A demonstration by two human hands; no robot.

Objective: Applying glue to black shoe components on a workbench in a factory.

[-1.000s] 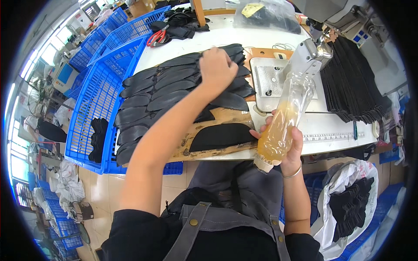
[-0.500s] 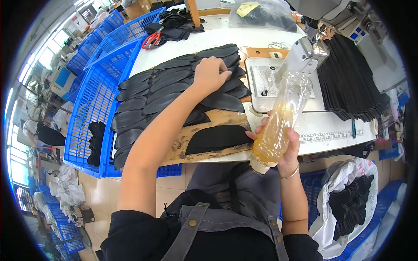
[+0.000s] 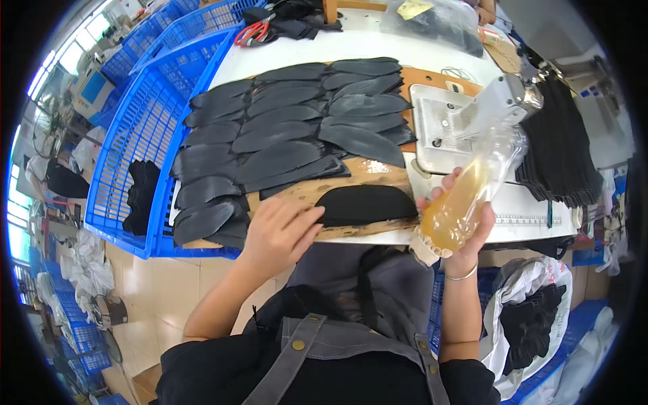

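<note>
Two hands: right [image 3: 466, 233] gripping clear amber-filled bottle [image 3: 469, 196], left [image 3: 280, 233] loosely open on curved black piece [image 3: 368, 204].

- I see a clear plastic bag [image 3: 432, 23] with a yellow label [image 3: 413, 8] at the table's far edge.
- A bluish screen [image 3: 92, 86] glows far left, beyond the blue crates.

A clear plastic bottle [image 3: 466, 199] holds amber-yellow liquid. The flat curved fabric pieces [image 3: 283, 135] are plain black with a dull grey sheen, as is the single rounded black fabric piece [image 3: 368, 204]. They lie on a light brown wooden board [image 3: 358, 172] over a white table [image 3: 317, 47]. The slatted plastic crate [image 3: 138, 135] is bright blue. Scissors with red handles [image 3: 251, 32] lie near the table's far edge.
</note>
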